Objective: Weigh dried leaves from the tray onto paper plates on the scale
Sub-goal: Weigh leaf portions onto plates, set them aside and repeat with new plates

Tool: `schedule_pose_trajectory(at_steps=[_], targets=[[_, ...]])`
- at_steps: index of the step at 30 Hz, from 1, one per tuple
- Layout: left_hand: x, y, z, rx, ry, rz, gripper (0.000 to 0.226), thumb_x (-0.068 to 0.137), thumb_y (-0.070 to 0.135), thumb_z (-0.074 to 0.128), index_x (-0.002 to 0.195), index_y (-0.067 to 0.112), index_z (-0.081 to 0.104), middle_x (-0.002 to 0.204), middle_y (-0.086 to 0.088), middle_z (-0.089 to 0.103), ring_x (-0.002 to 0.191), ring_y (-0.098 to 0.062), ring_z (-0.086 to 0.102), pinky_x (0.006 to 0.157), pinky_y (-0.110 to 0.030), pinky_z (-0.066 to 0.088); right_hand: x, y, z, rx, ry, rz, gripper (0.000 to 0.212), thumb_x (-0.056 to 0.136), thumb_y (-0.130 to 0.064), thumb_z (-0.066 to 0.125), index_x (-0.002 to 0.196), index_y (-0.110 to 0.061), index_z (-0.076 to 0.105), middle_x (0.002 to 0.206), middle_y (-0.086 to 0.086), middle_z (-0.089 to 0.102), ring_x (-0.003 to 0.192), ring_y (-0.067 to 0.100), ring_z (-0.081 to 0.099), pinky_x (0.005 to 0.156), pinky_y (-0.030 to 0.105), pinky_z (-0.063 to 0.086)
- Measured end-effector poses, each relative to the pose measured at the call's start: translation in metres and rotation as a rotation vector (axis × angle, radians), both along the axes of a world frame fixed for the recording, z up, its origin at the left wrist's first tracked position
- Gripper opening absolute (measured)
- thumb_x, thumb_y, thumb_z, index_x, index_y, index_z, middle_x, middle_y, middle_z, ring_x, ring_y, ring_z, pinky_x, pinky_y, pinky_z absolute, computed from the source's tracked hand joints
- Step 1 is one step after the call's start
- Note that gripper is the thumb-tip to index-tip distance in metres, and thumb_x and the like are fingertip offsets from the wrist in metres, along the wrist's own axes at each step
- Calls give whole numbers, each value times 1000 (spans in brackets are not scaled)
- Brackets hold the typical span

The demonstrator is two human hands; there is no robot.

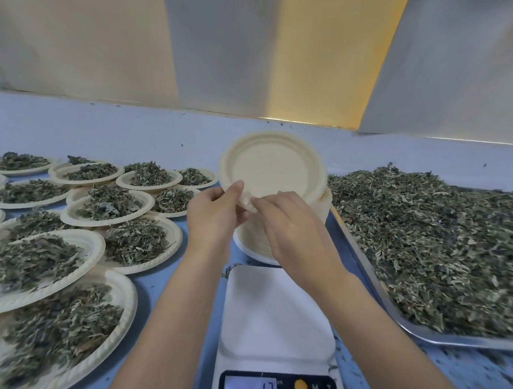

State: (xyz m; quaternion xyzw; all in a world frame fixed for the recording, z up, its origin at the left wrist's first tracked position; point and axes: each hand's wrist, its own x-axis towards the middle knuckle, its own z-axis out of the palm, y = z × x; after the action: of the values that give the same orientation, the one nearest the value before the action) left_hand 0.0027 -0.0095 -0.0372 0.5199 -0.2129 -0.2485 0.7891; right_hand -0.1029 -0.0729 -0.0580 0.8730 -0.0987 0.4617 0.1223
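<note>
Paper plate (273,165) — one, empty, tilted up on edge just beyond my hands. My left hand (215,213) pinches its near rim between thumb and curled fingers. My right hand (289,223) pinches the same rim close beside it.

Stack of plates (251,241): one stack, directly under both hands, number in it unreadable.

Scale (273,308): one, nearer me than the hands, between my forearms, pan bare, display reading 12.

Tray (479,343): one, right of the right hand, heaped with dried leaves (425,239).

Filled plates (109,207): left of the left hand, overlapping — over a dozen, exact count unclear.

All rest on the blue desk (433,376).
</note>
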Motion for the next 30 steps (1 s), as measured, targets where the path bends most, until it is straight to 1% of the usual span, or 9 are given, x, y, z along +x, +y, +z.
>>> schedule_pose_trajectory(at_steps=[3,5,8,10,13,16,21,24,30], targets=[[5,1,1,53,-62,6,23,87,9,62,67,2,55,39,5,49,36,-5,46,47,-17,47,-5,1,4,92,-73,7,16,85,-14,63,95,-7,74,91,2,71,89,22,63,103,40,39],[7,2,4,114,-135,10,15,86,10,62,74,2,57,38,6,48,35,-6,46,50,-20,46,-9,2,9,247,-202,-41,24,89,-21,57,104,-10,72,111,0,68,110,19,55,111,38,27],[5,6,11,153,-189,-58,7,85,6,57,89,6,62,41,7,49,34,-6,44,44,-17,44,-18,-5,19,576,-403,-145,39,96,-19,47,134,-12,51,148,0,39,137,16,26,113,26,13],[3,8,14,158,-196,-110,24,83,4,54,104,10,62,55,2,55,36,-8,43,41,-17,42,-25,-12,22,879,-524,-103,46,99,-18,44,144,-17,37,152,-5,31,138,9,23,112,22,15],[-2,12,15,186,-251,-141,41,81,5,52,115,28,56,66,1,61,40,-12,48,41,-20,43,-37,-17,23,1187,-669,63,34,96,-13,46,124,-29,57,117,-24,61,106,-7,55,94,24,45],[-5,15,14,200,-339,-112,33,85,13,54,111,31,56,60,5,64,39,-11,53,40,-20,43,-47,-19,19,1223,-696,74,32,94,-12,49,84,-41,59,76,-30,66,72,-14,61,63,13,46],[7,29,10,232,-418,-4,2,85,19,65,84,18,66,55,8,61,39,-6,52,40,-18,42,-64,-19,19,1288,-626,0,13,85,-18,62,96,-22,68,94,-3,67,87,16,65,77,40,52],[13,41,10,356,-411,-96,5,84,13,67,80,10,65,66,0,63,38,-8,53,37,-15,39,-70,-17,17,1286,-543,-12,6,80,-21,67,84,-17,67,87,2,66,82,22,62,71,38,47],[20,57,6,695,-475,-315,9,84,10,67,81,6,60,56,-1,67,42,-4,58,37,-14,35,-72,-19,6,1318,-341,-75,14,76,-21,70,71,-13,59,74,0,59,72,21,56,68,36,43]])
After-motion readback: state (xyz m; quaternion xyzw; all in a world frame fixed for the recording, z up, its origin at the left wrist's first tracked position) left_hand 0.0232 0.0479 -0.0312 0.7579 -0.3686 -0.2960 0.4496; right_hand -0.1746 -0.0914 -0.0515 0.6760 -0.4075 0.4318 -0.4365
